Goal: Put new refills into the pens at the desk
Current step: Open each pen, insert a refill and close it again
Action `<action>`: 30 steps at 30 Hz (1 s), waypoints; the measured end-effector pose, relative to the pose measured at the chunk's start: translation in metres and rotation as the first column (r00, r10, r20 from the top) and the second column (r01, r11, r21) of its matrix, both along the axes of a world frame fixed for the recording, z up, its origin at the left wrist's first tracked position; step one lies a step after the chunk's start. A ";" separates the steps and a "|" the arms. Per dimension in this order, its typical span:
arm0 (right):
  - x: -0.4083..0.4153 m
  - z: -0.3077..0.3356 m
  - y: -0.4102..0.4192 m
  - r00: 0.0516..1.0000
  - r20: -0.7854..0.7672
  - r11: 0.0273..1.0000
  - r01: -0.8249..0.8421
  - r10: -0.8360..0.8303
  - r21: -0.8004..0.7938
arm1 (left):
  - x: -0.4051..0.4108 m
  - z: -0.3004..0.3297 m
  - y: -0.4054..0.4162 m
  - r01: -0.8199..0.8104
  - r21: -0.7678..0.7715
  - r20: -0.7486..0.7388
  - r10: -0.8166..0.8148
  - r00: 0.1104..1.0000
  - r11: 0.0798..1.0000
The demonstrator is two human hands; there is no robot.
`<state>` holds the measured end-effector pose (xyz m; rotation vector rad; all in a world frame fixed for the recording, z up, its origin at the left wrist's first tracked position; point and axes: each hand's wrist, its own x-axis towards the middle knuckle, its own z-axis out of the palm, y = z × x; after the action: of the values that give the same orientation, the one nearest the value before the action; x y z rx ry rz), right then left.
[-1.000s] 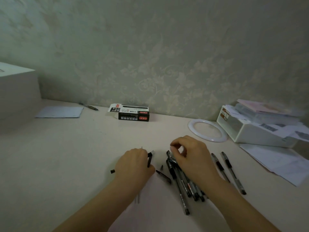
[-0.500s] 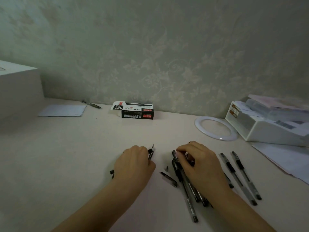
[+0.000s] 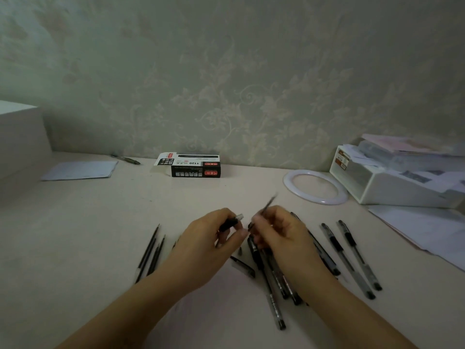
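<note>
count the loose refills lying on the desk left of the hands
3, maybe more. The loose refills lie side by side on the desk, left of the left hand, tips pointing away. They overlap, so another may be hidden.

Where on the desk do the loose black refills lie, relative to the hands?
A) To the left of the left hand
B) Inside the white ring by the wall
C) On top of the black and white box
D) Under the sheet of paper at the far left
A: the loose refills lie together on the desk, to the left of the left hand.
</note>
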<state>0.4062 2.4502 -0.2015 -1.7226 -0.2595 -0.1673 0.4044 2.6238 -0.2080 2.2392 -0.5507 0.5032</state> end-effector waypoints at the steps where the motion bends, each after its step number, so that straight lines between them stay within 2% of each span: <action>1: 0.002 0.000 -0.002 0.998 -0.003 0.997 0.064 -0.064 0.042 | 0.000 -0.001 0.001 0.005 0.020 0.002 -0.005 1.000 1.000; 4: 0.008 0.005 -0.011 0.981 -0.027 0.960 0.196 -0.194 0.200 | 0.001 0.000 0.004 0.011 0.051 0.006 -0.012 1.000 0.999; 6: 0.009 0.007 -0.013 0.984 -0.060 0.928 0.177 -0.167 0.328 | 0.001 0.001 0.005 0.021 0.067 -0.001 -0.021 1.000 0.998; 8: 0.008 0.008 -0.011 0.992 -0.073 0.912 0.126 -0.106 0.391 | 0.000 0.001 0.004 0.032 0.087 -0.002 -0.032 0.999 0.996; 13: 0.006 0.003 -0.005 0.996 -0.067 0.939 0.078 -0.058 0.336 | -0.002 0.001 0.001 0.061 0.087 -0.003 -0.061 0.998 0.994; 20: 0.007 0.003 -0.007 0.996 -0.074 0.918 0.076 -0.051 0.389 | -0.001 0.001 0.003 0.061 0.072 -0.016 -0.060 0.998 0.996; 30: 0.009 0.004 -0.011 0.996 0.041 0.969 0.066 -0.078 0.240 | 0.000 -0.002 0.004 0.050 0.117 -0.031 -0.046 0.998 0.992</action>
<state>0.4154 2.4389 -0.1976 -1.4906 -0.2052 -0.2840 0.4039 2.6275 -0.2103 2.3351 -0.6330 0.4237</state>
